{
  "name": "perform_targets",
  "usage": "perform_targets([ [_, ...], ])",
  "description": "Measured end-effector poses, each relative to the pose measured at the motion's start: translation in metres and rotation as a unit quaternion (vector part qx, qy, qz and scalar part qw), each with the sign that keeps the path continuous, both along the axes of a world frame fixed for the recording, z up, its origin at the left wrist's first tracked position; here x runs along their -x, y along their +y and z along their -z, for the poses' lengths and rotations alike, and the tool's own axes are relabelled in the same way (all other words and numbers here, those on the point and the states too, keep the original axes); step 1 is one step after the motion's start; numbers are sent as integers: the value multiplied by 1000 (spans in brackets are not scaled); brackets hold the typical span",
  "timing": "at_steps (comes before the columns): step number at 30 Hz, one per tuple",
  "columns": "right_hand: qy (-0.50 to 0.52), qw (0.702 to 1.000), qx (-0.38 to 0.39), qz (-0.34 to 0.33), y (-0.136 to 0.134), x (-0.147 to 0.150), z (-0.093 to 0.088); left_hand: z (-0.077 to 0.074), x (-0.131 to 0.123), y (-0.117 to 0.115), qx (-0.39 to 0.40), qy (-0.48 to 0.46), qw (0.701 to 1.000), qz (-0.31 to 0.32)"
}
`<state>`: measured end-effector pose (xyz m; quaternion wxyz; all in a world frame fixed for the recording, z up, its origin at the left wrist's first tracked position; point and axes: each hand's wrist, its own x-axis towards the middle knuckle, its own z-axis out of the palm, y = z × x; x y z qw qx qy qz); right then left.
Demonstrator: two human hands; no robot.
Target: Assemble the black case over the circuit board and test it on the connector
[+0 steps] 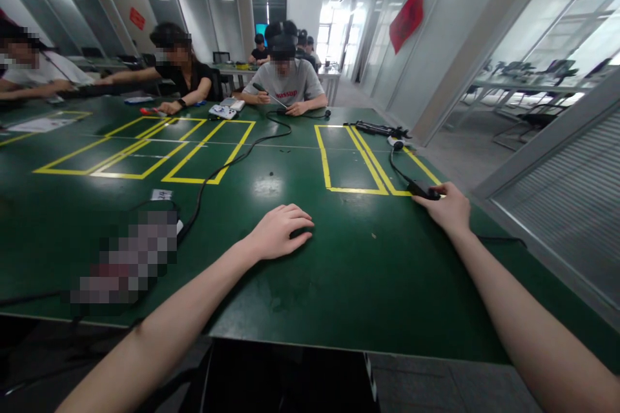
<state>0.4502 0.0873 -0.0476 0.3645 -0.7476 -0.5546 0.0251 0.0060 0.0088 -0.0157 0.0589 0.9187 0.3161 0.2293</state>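
Green worktop (pixel 349 290) lies before you. Nearest, about midway along its front edge but set back from it, your left hand (pixel 278 232) rests palm down, thumb apart from loosely curled fingers, with nothing visible in it. Farther on, by the right edge, your right hand (pixel 450 210) seems to pinch the right end of a black box (pixel 420 190) between thumb and fingertips. The box sits ahead and left of that palm, over the yellow tape; its cord (pixel 392 164) runs away to a round end (pixel 398 146). Gripping the box looks like the step in hand; shifting it would call for a firm pinch and a slack cord. Beyond, toward the far right corner, lies a black tripod (pixel 375 129).
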Motion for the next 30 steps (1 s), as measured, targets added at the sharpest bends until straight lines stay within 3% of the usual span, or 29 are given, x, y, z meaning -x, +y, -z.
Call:
perform_targets([
  [3,75,996,9,53,-7,9,-10,-1,1,-1,7,-1,1000,0],
  [8,91,990,28,102,-12,14,-24,-1,0,-1,17,0,1000,-1],
  [16,167,981,42,87,-8,-4,-14,-3,1,-2,17,-9,1000,-1],
  [21,118,986,77,92,-8,-1,-17,-2,1,-1,20,-9,1000,-3],
  [26,-24,998,30,51,-8,2,-17,-2,1,-1,19,-11,1000,-4],
  [30,-40,998,32,25,-8,0,-19,-3,1,-2,21,-12,1000,-3],
])
